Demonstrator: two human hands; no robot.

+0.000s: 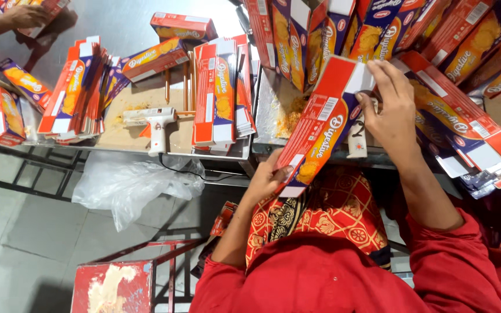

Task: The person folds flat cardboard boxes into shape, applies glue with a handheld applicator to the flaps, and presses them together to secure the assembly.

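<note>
The carton (326,124) I hold is red and deep blue, with white panels and a yellow biscuit picture — same colours as the flat stack (222,93) on the table. My sleeves (436,261) are plain red. The cloth (326,211) on my lap is red and black with orange floral rounds. The glue gun (153,123) is white — orange at its trigger.

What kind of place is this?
Probably a small packing workshop. Stacks of flat red-and-blue cardboard cartons stand on the metal table, beside a white glue gun; both hands hold one carton.
</note>
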